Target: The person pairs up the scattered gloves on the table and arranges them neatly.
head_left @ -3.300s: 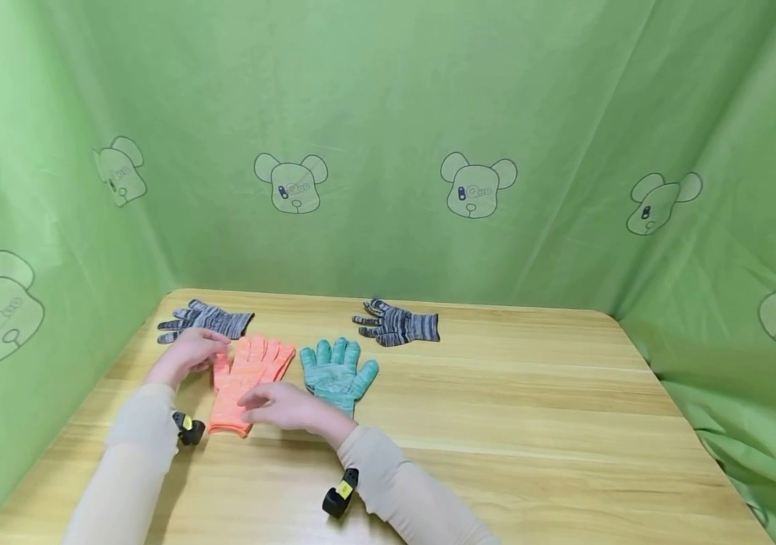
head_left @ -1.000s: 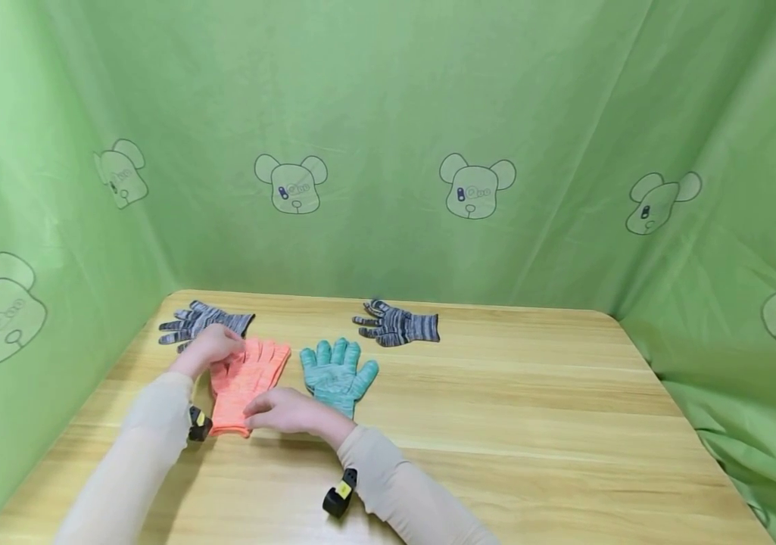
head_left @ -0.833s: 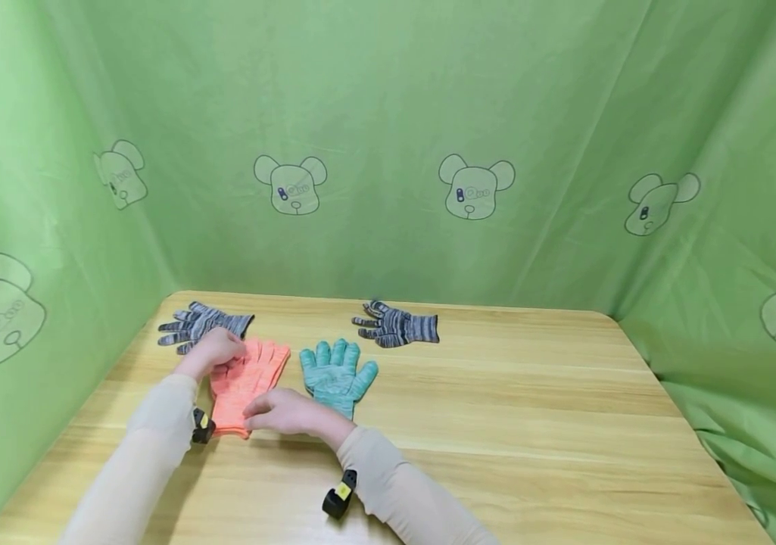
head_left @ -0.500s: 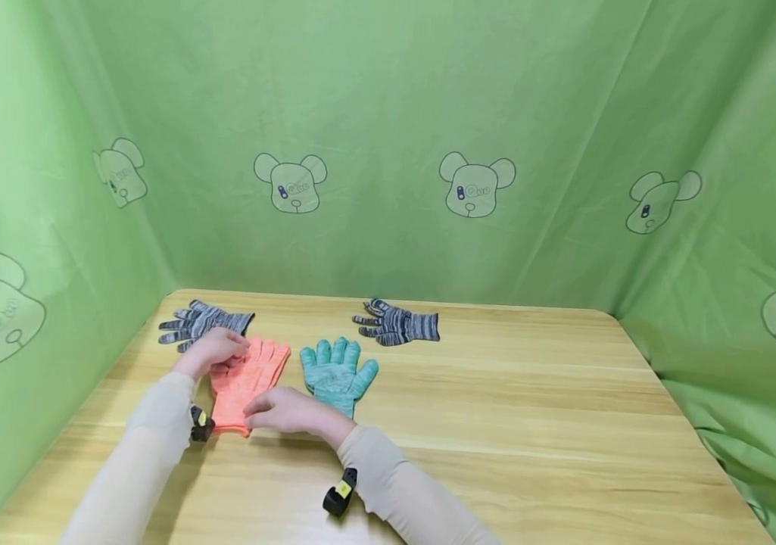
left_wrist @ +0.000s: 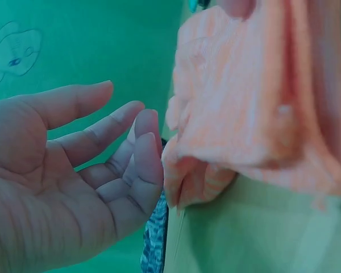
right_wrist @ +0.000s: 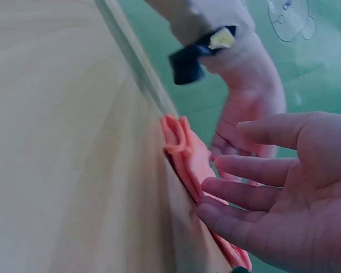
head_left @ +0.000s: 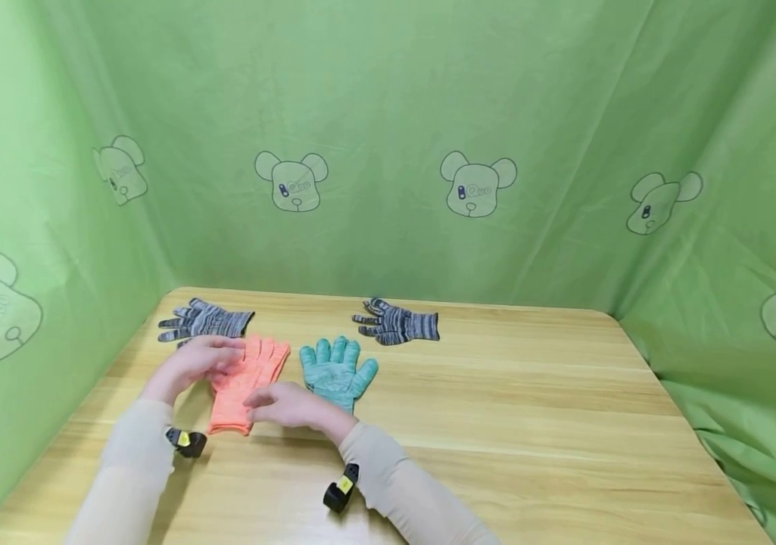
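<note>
Orange knit gloves (head_left: 231,401), which look laid one on the other, rest on the table's left part with fingers pointing away. My left hand (head_left: 193,363) hovers over their upper left side; in the left wrist view its loosely bent fingers (left_wrist: 148,165) hold nothing. Near the cuff is my right hand (head_left: 288,405), fingers relaxed beside the orange fabric (right_wrist: 196,162) in the right wrist view. Whether those fingertips touch it, I cannot tell. To the right lies a teal glove (head_left: 335,377), its cuff partly behind my right hand.
Two grey-black striped gloves lie toward the table's back edge: one at the left (head_left: 207,318), partly behind my left hand, and another at the middle (head_left: 397,323). Green fabric walls (head_left: 388,250) stand around the wooden table (head_left: 531,409).
My left hand, earlier at the orange gloves' fingers, has lifted and drawn back to the left. The right hand barely moved. Since the first frame, the orange gloves sit more neatly aligned.
</note>
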`<state>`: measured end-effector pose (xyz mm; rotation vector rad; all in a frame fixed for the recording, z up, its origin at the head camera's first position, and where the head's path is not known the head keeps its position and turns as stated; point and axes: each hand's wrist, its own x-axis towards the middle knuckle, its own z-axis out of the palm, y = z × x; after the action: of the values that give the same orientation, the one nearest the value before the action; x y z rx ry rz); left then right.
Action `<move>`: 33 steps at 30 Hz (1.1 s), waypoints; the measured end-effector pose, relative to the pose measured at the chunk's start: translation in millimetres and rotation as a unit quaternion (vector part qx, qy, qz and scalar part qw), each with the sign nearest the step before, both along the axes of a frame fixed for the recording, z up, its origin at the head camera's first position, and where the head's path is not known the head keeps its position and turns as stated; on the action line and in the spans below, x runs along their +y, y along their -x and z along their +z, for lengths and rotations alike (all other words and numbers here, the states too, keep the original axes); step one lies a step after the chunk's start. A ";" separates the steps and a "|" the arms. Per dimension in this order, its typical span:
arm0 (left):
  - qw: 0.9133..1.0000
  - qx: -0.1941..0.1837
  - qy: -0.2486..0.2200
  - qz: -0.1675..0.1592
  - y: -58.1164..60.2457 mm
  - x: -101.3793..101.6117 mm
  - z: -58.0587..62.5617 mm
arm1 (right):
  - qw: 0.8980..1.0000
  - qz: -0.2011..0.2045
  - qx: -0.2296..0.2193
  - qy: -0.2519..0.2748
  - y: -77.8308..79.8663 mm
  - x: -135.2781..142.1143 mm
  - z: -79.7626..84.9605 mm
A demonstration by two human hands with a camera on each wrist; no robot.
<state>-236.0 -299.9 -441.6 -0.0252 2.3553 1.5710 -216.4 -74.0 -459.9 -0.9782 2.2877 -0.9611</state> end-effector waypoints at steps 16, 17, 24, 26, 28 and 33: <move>0.996 -0.048 -0.067 -0.027 -21.7 -25.7 -18.2 | 0.955 -0.191 -0.176 0.140 23.7 -0.9 2.8; 0.996 -0.044 -0.069 -0.032 -21.3 -26.1 -19.1 | 0.954 -0.194 -0.180 0.142 24.7 -1.6 1.3; 0.994 -0.036 -0.091 -0.040 -21.2 -29.6 -20.9 | 0.944 -0.196 -0.215 0.154 28.7 -2.8 -6.0; 0.994 -0.032 -0.095 -0.033 -21.2 -30.4 -20.5 | 0.942 -0.193 -0.225 0.156 28.6 -3.0 -7.5; 0.994 -0.027 -0.099 -0.031 -21.1 -30.8 -20.0 | 0.941 -0.190 -0.233 0.157 27.6 -3.5 -8.8; 0.994 -0.024 -0.104 -0.025 -21.1 -30.8 -19.8 | 0.939 -0.191 -0.238 0.161 23.8 -6.8 -10.1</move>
<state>-214.9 -330.7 -461.4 0.0413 2.1283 1.7634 -240.2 -80.8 -470.0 -0.3463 1.9644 -1.5784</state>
